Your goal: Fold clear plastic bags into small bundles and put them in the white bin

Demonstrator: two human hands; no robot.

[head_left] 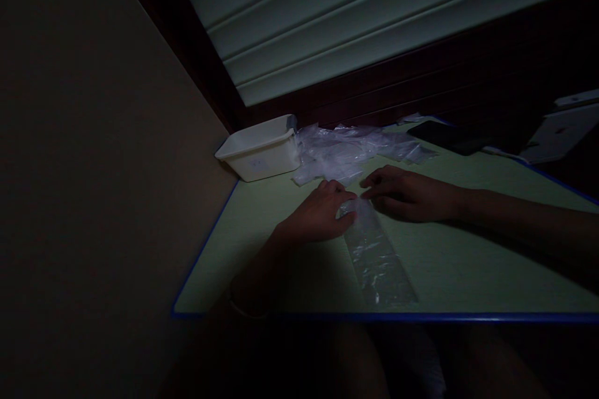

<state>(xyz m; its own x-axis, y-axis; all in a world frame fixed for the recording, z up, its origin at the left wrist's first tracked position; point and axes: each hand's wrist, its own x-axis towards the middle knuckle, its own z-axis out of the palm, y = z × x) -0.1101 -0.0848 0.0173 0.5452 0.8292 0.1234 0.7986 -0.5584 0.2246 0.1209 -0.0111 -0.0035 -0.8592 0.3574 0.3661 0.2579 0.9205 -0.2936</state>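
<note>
Clear plastic bag (381, 262) lies flat on the green tabletop (468, 262), its far end between thumb and fingers of the left hand (325, 212); right hand (405, 194), fingers loosely bent, is at that end.

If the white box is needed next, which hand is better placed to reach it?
Probably the left hand: it is nearer the box, on the same side. The right hand is farther across. Yet the left is at the plastic strip, perhaps holding it.
</note>
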